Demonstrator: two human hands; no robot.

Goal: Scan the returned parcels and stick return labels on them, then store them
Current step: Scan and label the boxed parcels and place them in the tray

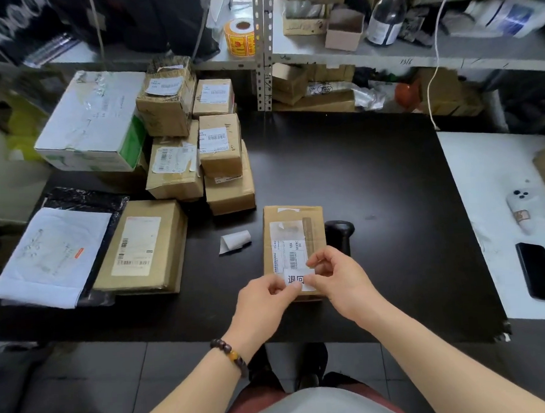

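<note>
- My left hand (266,293) and right hand (334,274) both pinch a white label (295,279) reading "退回", low centre.
- Beneath it lies a parcel (292,224) marked "MX"; there is open bench (373,175) at centre right.

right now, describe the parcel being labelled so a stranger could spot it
On the black table, look at the middle of the front edge. A small brown cardboard parcel lies apart from the stacked brown boxes at the left. Only it has the left hand and right hand pinching a white paper label over its near end.
</note>
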